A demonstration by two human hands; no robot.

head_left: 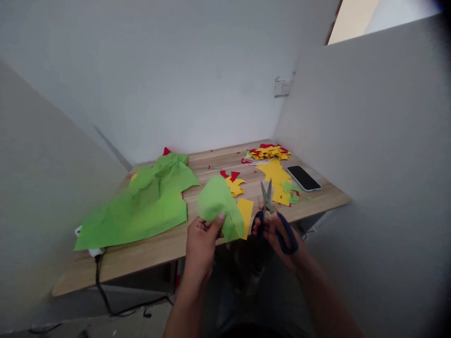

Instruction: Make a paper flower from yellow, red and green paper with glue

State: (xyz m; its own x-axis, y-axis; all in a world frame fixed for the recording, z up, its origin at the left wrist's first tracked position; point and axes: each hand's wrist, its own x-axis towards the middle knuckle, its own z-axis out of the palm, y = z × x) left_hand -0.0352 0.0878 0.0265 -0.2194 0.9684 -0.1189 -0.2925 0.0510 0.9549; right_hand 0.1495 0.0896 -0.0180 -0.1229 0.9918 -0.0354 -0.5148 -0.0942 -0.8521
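Note:
My left hand [204, 239] pinches a green paper piece [217, 199] between thumb and fingers, near the table's front edge. The piece has a rounded top and a slit-like line at its lower right. In my right hand [276, 232] is a pair of scissors [268, 202] with dark blue handles, blades parted and pointing up, apart from the green paper. A yellow paper strip [245, 217] lies just right of the green piece, partly covered by it. Behind it sit a yellow cut shape [235, 186] and red scraps [234, 175].
A large crumpled green sheet [151, 202] covers the table's left side. At the back right is a pile of yellow and red cutouts [269, 152]. Yellow sheets [275, 172], green scraps [290, 188] and a phone [303, 178] lie at right. A black cable [99, 286] hangs off the left front.

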